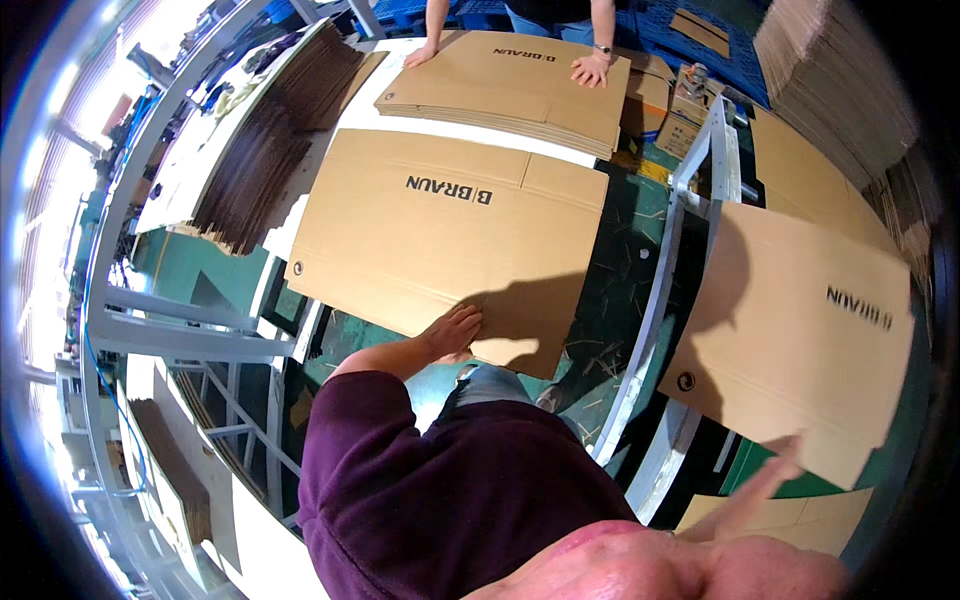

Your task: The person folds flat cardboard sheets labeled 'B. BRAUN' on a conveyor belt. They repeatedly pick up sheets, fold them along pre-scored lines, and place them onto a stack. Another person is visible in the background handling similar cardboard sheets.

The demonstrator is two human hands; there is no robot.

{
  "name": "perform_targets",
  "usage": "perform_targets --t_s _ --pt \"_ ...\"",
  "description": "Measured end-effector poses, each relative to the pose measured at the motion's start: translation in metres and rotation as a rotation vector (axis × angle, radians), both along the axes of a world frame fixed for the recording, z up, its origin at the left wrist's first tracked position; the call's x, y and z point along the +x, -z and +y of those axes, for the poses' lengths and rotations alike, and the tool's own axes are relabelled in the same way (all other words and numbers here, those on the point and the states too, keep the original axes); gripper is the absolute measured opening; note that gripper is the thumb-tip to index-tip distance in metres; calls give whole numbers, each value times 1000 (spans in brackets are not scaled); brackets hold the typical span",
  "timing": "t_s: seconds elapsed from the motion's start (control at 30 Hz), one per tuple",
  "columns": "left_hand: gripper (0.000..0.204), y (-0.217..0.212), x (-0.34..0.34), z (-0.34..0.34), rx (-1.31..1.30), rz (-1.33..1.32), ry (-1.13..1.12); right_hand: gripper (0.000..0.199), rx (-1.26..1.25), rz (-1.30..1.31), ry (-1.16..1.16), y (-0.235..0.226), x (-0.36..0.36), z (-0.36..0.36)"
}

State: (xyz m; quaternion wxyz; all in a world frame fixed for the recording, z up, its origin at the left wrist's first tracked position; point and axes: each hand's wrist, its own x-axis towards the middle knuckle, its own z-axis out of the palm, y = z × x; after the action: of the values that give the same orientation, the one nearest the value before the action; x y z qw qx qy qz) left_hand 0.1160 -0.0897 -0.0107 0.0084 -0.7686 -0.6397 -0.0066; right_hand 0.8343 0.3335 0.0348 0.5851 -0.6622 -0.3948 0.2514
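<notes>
In front of me lies a flat brown cardboard box blank (pixel 430 240) with dark print and crease lines. My left hand (pixel 455 332) grips its near edge, fingers on top and the thumb low at the rim. A second cardboard blank (pixel 790 320) is at my right, tilted across a metal frame. My right hand (pixel 780 465) is at this blank's lower edge, its fingers blurred by motion. Shadows fall across both blanks.
Across the table, a co-worker's two hands (pixel 592 68) press on a stack of blanks (pixel 500 85). More cardboard stacks stand left (pixel 255 180) and far right (pixel 840 80). A white metal rail (pixel 640 340) runs between the two blanks. Scraps litter the green floor (pixel 630 240).
</notes>
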Motion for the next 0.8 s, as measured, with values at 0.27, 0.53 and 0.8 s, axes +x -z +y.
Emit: perform_targets --t_s 0.27,0.53,0.8 --pt "54 16 -2 -5 -30 23 -47 39 -441 986 -248 154 -114 -5" --pt "59 14 -7 -8 -19 -86 -26 35 -191 808 -413 56 -289 -81" --pt "44 6 -5 1 54 -458 -75 44 -474 1339 -662 -7 -504 -338"
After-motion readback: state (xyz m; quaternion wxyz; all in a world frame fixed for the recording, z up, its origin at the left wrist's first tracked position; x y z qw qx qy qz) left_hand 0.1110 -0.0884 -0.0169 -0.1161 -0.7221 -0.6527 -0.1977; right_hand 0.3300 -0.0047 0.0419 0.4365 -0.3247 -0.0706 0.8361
